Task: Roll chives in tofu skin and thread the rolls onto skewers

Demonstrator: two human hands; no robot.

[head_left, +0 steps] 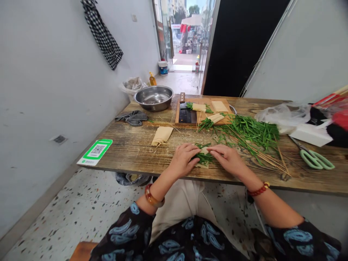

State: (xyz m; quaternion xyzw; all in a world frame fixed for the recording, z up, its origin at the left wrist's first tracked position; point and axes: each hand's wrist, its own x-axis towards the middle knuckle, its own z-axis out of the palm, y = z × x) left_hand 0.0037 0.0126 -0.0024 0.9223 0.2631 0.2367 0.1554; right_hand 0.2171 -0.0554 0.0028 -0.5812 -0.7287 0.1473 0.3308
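Observation:
On the near edge of the wooden table, my left hand (pixel 184 158) curls over one end of a bundle of chives (pixel 204 158), its thumb pressing the greens. A pale tan bean curd sheet (pixel 202 165) lies beneath the bundle, and part of it shows over the top. From the other side, my right hand (pixel 226 158) grips the same bundle and sheet between fingers and thumb. Left of my hands lies a stack of bean curd sheets (pixel 162 135). Farther back, finished-looking chive rolls (pixel 199 107) and another sheet (pixel 219 106) rest on a cutting board (pixel 210 101).
Loose chives (pixel 251 132) and thin skewers (pixel 272 162) spread to the right, near green-handled scissors (pixel 317 160). A cleaver (pixel 187 113) lies on the board. A steel basin (pixel 154 98), grey cloth (pixel 132 118) and QR code card (pixel 96 150) occupy the left side.

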